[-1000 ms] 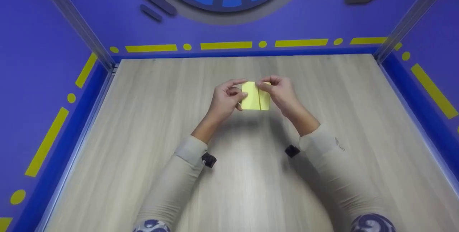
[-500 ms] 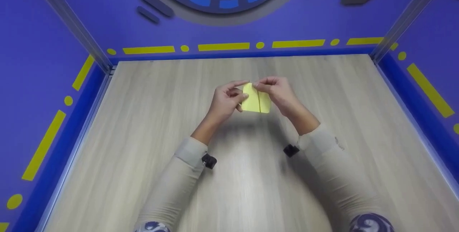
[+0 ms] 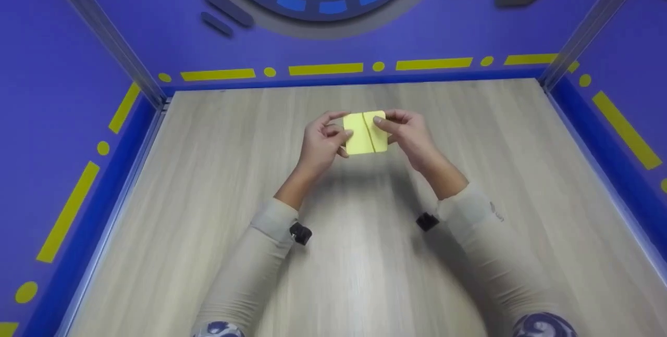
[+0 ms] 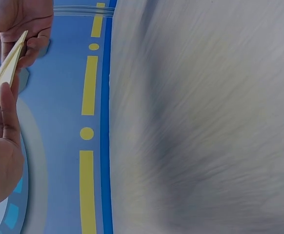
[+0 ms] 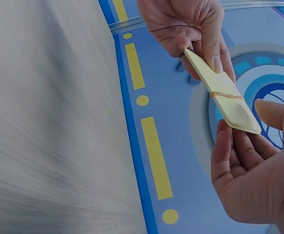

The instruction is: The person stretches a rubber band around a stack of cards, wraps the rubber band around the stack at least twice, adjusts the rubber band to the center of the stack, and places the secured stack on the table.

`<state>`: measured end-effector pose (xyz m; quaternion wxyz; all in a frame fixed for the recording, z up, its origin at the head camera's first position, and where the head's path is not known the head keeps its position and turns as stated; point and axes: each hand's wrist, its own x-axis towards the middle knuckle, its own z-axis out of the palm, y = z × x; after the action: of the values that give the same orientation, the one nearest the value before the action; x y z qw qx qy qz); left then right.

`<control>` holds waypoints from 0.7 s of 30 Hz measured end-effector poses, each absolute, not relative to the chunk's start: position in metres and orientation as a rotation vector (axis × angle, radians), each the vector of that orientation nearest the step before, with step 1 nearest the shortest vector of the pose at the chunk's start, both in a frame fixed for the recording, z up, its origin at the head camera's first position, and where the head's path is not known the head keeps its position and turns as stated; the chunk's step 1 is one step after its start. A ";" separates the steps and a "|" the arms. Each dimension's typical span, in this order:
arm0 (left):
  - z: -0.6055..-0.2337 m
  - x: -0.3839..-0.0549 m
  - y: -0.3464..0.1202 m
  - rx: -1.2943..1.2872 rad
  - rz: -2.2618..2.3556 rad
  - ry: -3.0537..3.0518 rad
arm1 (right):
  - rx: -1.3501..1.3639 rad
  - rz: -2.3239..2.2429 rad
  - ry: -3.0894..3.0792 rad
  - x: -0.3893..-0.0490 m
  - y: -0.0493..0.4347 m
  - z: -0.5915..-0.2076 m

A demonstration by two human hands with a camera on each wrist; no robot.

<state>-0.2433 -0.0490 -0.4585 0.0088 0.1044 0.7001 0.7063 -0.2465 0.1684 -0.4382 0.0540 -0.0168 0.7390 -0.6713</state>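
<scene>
A thin, square yellow card stack (image 3: 356, 136) with rounded corners is held up over the table. A rubber band (image 5: 228, 95) runs round it, showing as a slightly slanted line in the head view. My left hand (image 3: 319, 141) pinches the stack's left edge, thumb on the near face and fingers behind. My right hand (image 3: 414, 136) is at the other edge; its fingers support the back, and its thumb overlaps the upper right corner. In the right wrist view that thumb (image 5: 273, 114) stands slightly off the face. The left wrist view shows the stack (image 4: 8, 70) nearly edge-on between both hands.
A wood-grain table (image 3: 333, 264) lies below the hands. Blue panels (image 3: 333, 48) with yellow markings enclose it at the back and both sides, with metal posts (image 3: 594, 27) at the corners. Small black wrist cameras (image 3: 300, 233) sit at both cuffs.
The stack has shifted slightly left and up with both hands. My right hand has moved from the band at the top edge to the right edge. The band now slants more.
</scene>
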 end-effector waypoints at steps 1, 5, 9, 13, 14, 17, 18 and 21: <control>-0.458 -0.244 -0.049 0.320 2.212 2.197 | -0.048 -2.044 2.243 -0.246 0.169 -0.439; -0.455 -0.244 -0.050 0.306 2.255 2.200 | -0.021 -2.055 2.217 -0.242 0.169 -0.443; -0.454 -0.245 -0.051 0.307 2.313 2.194 | -0.026 -2.042 2.212 -0.237 0.169 -0.447; -0.453 -0.245 -0.053 0.285 2.347 2.201 | -0.063 -2.027 2.227 -0.233 0.168 -0.452; -0.453 -0.245 -0.053 0.283 2.349 2.204 | -0.073 -2.022 2.226 -0.232 0.168 -0.453; -0.454 -0.245 -0.054 0.278 2.343 2.224 | -0.111 -2.012 2.222 -0.230 0.168 -0.454; -0.454 -0.245 -0.055 0.280 2.340 2.230 | -0.123 -2.007 2.220 -0.230 0.167 -0.454; -0.454 -0.245 -0.055 0.286 2.334 2.248 | -0.150 -1.999 2.217 -0.228 0.167 -0.455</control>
<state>-0.2446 -0.0551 -0.4540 -0.0557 0.0879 0.6899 0.7164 -0.2279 0.1669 -0.4547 0.0764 -0.0500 0.7396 -0.6668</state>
